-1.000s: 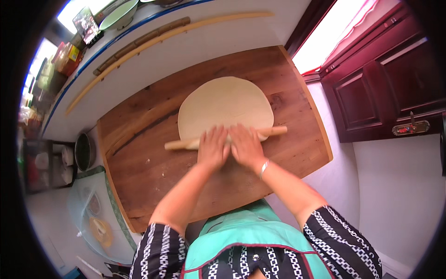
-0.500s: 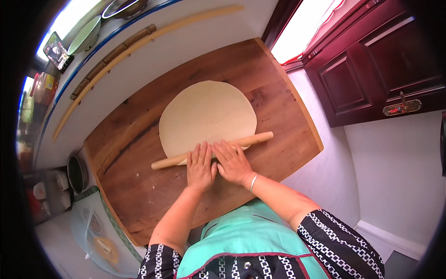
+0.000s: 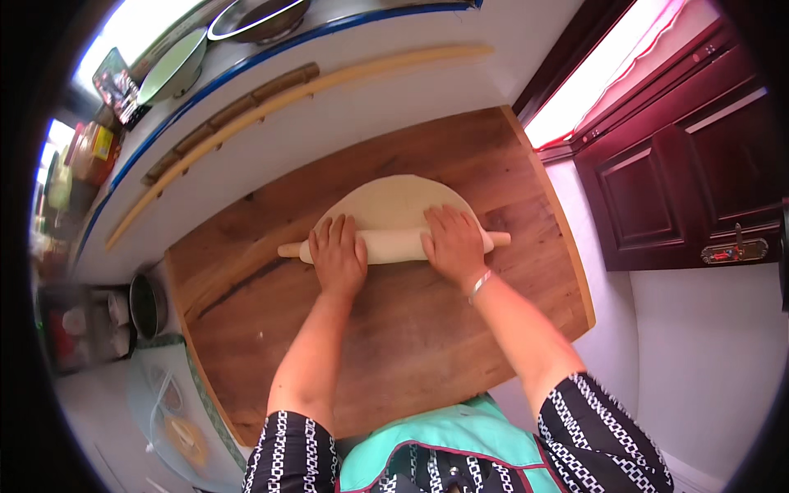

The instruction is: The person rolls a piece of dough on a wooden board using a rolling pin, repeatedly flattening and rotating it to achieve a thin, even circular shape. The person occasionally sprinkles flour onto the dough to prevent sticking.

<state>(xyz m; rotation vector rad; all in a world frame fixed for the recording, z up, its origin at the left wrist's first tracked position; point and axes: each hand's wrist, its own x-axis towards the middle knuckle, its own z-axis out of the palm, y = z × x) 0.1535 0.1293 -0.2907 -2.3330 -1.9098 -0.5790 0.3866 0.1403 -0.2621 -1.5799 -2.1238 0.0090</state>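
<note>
Dough (image 3: 394,205) wraps my pin (image 3: 394,245) mid-board (image 3: 411,345); my left hand (image 3: 337,259) and right hand (image 3: 454,245) press it, palms flat. Coloured packets (image 3: 82,152) crowd the counter's left end.

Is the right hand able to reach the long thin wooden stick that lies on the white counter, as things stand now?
Probably yes. The right hand rests on the rolling pin, and only the dough and bare wooden board lie between it and the long stick; nothing stands in the way, though the arm must stretch forward.
</note>
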